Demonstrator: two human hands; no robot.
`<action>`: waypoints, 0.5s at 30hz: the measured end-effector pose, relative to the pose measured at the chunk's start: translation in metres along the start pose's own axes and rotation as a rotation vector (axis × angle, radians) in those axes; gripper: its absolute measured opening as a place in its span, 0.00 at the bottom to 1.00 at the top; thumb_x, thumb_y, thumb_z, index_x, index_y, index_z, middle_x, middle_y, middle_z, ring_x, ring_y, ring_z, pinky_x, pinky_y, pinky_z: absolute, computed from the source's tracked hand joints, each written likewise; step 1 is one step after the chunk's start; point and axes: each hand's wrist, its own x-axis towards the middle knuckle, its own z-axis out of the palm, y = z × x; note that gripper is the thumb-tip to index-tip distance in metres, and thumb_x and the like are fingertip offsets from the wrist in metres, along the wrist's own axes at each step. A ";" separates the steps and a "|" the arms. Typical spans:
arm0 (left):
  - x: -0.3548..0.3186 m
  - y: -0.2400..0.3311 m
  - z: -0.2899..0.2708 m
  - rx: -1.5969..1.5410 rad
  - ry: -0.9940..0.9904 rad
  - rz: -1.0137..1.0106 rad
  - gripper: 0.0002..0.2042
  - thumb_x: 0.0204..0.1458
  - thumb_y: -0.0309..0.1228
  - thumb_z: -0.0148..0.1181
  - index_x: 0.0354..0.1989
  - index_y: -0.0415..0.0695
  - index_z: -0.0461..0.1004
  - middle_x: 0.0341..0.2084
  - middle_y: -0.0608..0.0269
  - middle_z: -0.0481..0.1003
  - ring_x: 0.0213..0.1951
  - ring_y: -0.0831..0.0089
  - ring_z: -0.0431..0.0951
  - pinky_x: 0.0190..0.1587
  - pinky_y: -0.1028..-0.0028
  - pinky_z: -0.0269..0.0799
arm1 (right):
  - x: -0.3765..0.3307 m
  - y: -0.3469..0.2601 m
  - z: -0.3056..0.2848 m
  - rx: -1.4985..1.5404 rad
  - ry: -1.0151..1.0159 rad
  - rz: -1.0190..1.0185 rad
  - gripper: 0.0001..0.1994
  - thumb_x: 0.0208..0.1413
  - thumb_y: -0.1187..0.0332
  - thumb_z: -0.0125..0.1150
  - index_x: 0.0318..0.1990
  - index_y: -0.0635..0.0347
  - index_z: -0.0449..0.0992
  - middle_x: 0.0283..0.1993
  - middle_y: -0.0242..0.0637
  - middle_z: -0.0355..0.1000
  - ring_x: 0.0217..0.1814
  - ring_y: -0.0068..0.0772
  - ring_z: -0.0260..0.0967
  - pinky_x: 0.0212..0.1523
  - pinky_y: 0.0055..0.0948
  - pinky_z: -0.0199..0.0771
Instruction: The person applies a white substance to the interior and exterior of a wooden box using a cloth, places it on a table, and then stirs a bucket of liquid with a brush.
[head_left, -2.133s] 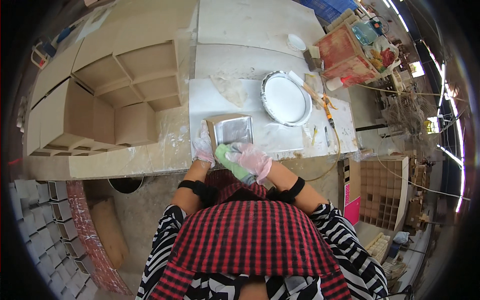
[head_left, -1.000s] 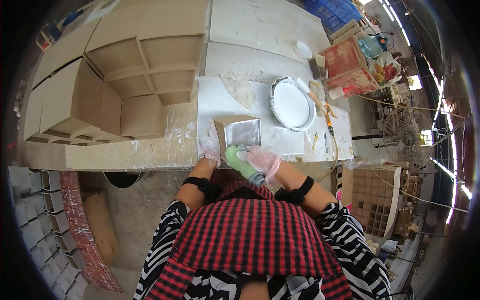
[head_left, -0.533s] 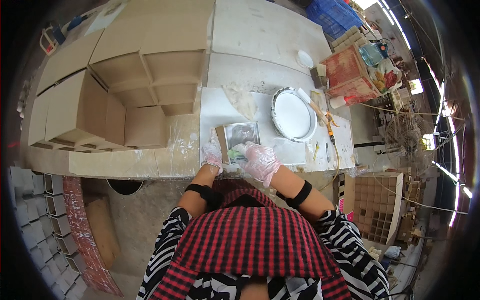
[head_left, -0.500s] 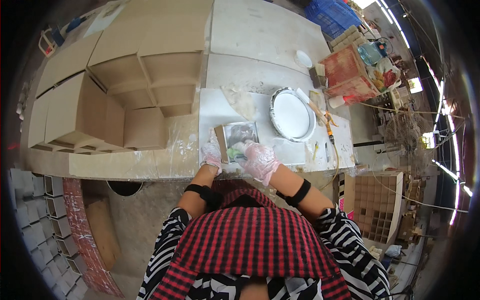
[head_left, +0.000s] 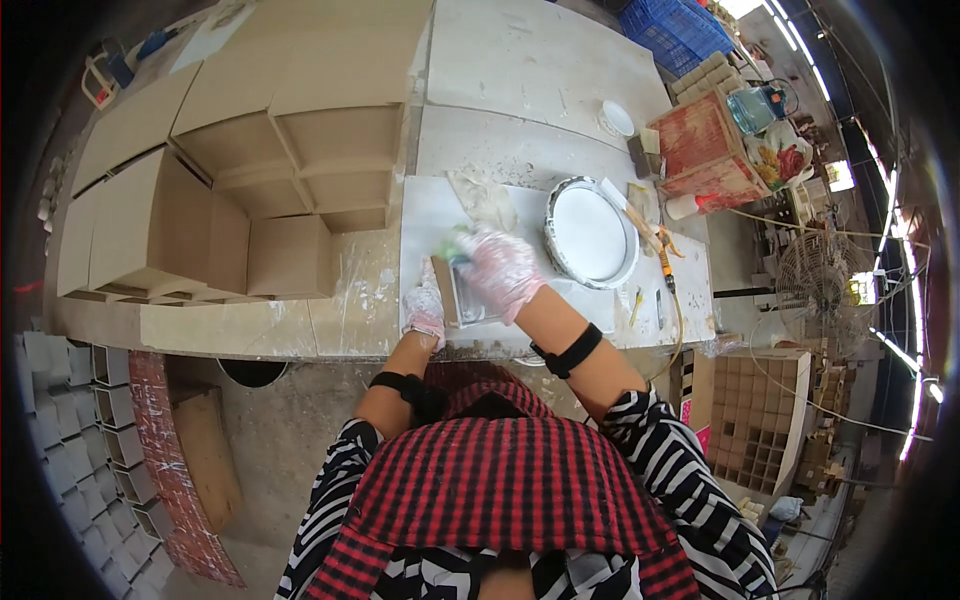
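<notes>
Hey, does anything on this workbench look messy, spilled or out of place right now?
Mostly smears. The bench top is streaked with dried white paint around the small box that the gloved left hand steadies and the right hand works on with a green sponge. The white paint bucket stands open, tools scattered beside it. Nothing looks freshly spilled.

1. We have 1 view, from a fisheye camera on the person's head, looking steeply down.
2. It faces the workbench (head_left: 560, 150) ahead, with the person's own chest and forearms near at the lower edge.
3. Straight edges bend toward the dark rim.
</notes>
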 end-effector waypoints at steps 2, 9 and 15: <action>-0.002 0.003 0.001 -0.004 0.011 0.007 0.26 0.56 0.53 0.41 0.41 0.39 0.73 0.27 0.58 0.75 0.25 0.68 0.73 0.28 0.71 0.70 | 0.003 0.010 0.003 -0.033 -0.102 -0.042 0.12 0.49 0.66 0.52 0.43 0.42 0.72 0.35 0.42 0.70 0.39 0.42 0.70 0.38 0.39 0.70; -0.004 0.006 0.002 -0.026 0.040 0.013 0.26 0.55 0.52 0.43 0.38 0.39 0.73 0.25 0.59 0.74 0.24 0.68 0.73 0.28 0.70 0.69 | 0.002 0.053 -0.022 -0.131 -0.236 0.171 0.12 0.52 0.63 0.49 0.45 0.40 0.71 0.37 0.41 0.70 0.41 0.41 0.70 0.39 0.38 0.70; -0.010 0.010 -0.002 -0.043 0.068 0.015 0.25 0.55 0.52 0.44 0.36 0.39 0.74 0.24 0.59 0.74 0.24 0.68 0.72 0.29 0.70 0.69 | -0.007 0.048 -0.011 0.050 -0.205 0.190 0.12 0.53 0.63 0.49 0.46 0.42 0.71 0.39 0.41 0.70 0.40 0.45 0.69 0.41 0.38 0.69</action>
